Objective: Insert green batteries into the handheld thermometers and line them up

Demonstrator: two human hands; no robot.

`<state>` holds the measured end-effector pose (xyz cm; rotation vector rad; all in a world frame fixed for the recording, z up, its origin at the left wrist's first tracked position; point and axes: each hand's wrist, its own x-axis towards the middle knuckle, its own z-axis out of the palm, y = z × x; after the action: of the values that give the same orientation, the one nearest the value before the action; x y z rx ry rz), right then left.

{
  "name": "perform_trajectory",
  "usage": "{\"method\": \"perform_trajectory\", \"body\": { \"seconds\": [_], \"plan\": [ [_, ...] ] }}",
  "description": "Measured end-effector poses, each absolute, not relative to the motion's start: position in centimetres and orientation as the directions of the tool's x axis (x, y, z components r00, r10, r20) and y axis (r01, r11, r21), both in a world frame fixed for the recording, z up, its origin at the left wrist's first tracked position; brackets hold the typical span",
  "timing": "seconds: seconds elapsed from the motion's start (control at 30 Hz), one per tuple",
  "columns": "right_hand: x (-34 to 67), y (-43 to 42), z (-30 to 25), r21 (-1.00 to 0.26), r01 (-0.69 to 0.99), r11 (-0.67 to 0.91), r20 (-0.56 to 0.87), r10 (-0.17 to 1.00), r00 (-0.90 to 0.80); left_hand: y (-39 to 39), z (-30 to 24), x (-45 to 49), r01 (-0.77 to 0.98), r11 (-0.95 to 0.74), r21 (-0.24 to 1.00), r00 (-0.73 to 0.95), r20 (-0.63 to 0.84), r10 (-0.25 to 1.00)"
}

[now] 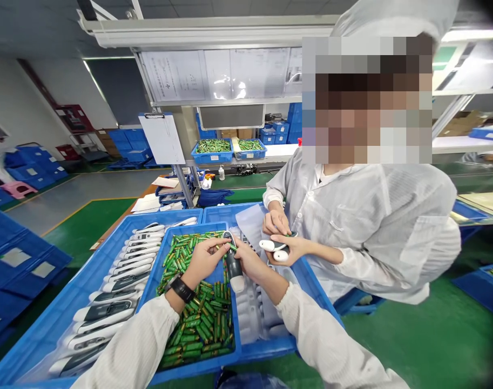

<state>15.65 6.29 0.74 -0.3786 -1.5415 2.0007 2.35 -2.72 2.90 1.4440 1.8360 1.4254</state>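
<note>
Between my two hands I hold a dark grey and white handheld device (234,270), shaped like a thermometer, white tip pointing down toward me. My right hand (249,260) is closed around its right side. From the left, my left hand (206,260) pinches at its upper end, where a bit of green shows by the fingertips; I cannot tell whether that is a battery. Below lies a blue tray (237,346) of loose green batteries (203,319). To the left, a blue bin (108,237) holds a row of similar white and grey devices (108,310).
At right a co-worker in a white coat (376,216) holds white devices (276,251) close to my right hand. Under them, another blue bin (266,351) contains clear plastic trays (250,313). A clipboard (162,138) hangs behind, near two battery trays (213,156) on a shelf.
</note>
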Motion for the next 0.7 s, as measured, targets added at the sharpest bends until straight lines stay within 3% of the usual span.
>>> {"method": "perform_trajectory", "body": {
  "seconds": [0.13, 0.33, 0.6, 0.7],
  "plan": [
    [15.9, 6.4, 0.0, -0.887, -0.178, -0.426, -0.06, 0.487, -0.871, -2.8, 2.9, 2.4, 0.494, -0.054, 0.868, -0.434, 0.3, 0.85],
    [15.8, 5.9, 0.7, -0.815, -0.18, -0.551, -0.134, 0.481, -0.866, -3.0, 3.1, 2.6, 0.48, -0.077, 0.874, -0.454, 0.322, 0.831],
    [16.0, 6.0, -0.5, -0.94, -0.229, -0.252, 0.041, 0.583, -0.812, -3.1, 3.4, 3.1, 0.379, -0.042, 0.924, -0.525, 0.252, 0.813],
    [16.0, 6.3, -0.7, -0.949, -0.212, -0.234, 0.043, 0.57, -0.82, -3.1, 3.6, 3.2, 0.367, -0.041, 0.929, -0.53, 0.245, 0.812]
  ]
}}
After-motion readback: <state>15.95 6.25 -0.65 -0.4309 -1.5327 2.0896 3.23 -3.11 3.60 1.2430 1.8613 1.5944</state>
